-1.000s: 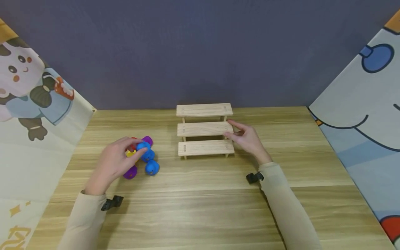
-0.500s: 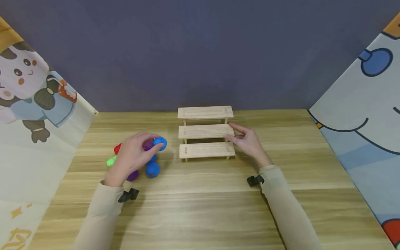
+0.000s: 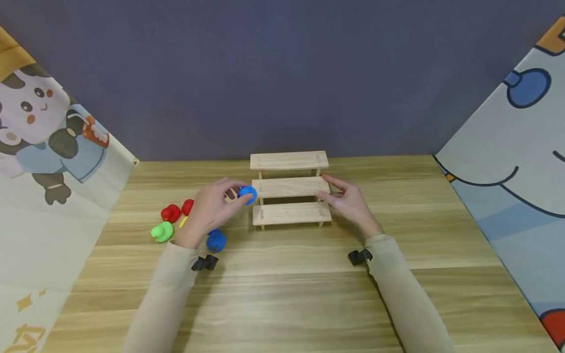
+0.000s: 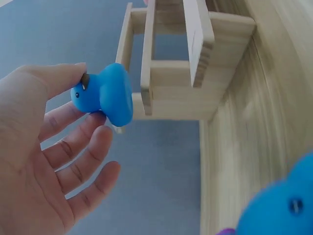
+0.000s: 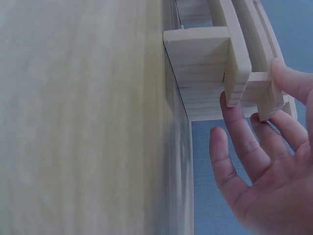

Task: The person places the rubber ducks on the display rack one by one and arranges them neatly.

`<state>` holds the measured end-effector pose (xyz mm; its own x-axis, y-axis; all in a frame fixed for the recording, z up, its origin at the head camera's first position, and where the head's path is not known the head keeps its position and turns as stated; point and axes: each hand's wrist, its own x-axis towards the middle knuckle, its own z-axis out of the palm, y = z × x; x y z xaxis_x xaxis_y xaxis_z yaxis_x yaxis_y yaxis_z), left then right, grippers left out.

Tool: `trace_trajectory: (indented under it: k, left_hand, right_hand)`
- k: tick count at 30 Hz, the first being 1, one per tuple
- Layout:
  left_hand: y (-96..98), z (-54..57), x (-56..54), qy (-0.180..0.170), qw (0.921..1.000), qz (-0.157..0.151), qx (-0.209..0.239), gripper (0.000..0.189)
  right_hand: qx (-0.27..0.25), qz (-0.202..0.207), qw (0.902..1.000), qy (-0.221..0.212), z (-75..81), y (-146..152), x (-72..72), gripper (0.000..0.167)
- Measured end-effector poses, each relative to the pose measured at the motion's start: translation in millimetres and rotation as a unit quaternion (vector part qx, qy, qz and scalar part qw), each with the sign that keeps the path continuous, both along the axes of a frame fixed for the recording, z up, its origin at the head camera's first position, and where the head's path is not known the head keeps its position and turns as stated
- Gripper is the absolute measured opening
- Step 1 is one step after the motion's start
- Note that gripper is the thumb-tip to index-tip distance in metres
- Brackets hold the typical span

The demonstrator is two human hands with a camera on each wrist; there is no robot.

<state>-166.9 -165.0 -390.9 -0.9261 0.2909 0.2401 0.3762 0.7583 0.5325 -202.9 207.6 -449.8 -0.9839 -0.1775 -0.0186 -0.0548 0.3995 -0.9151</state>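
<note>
My left hand (image 3: pixel 208 208) pinches a small blue rubber duck (image 3: pixel 248 195) between thumb and fingers, just off the left end of the three-step wooden rack (image 3: pixel 291 214). In the left wrist view the held duck (image 4: pixel 111 95) is tipped on its side, its base turned toward the rack, while the lower fingers spread loosely. At the rack's right end, my right hand (image 3: pixel 350 202) grips the end of the middle step. The right wrist view has the thumb on one side of that step (image 5: pixel 270 103) and fingertips against the other.
Left of the rack lie more ducks: a green one (image 3: pixel 162 232), a red one (image 3: pixel 170 213), a second red one (image 3: pixel 187 207), a yellow one (image 3: pixel 183 222) partly hidden, and a blue one (image 3: pixel 216 241). A dark wall (image 3: pixel 282 78) stands behind the rack.
My left hand has picked up the blue duck from the group and carried it right, to the rack's left end. The right hand has stayed at the rack.
</note>
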Motion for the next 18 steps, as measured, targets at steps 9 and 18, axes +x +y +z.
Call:
trace_trajectory:
  k: [9,18]
  left_hand:
    - [29.7,7.7,-9.9,0.007,0.9992,-0.017,0.035,0.041]
    - [53.1,6.7,-18.5,0.018,0.998,-0.038,0.047,0.032]
  right_hand:
    - [0.008,-0.002,0.9998,-0.02,6.4,2,1.0,0.066]
    - [0.008,-0.015,0.9997,-0.018,8.2,-5,3.8,0.065]
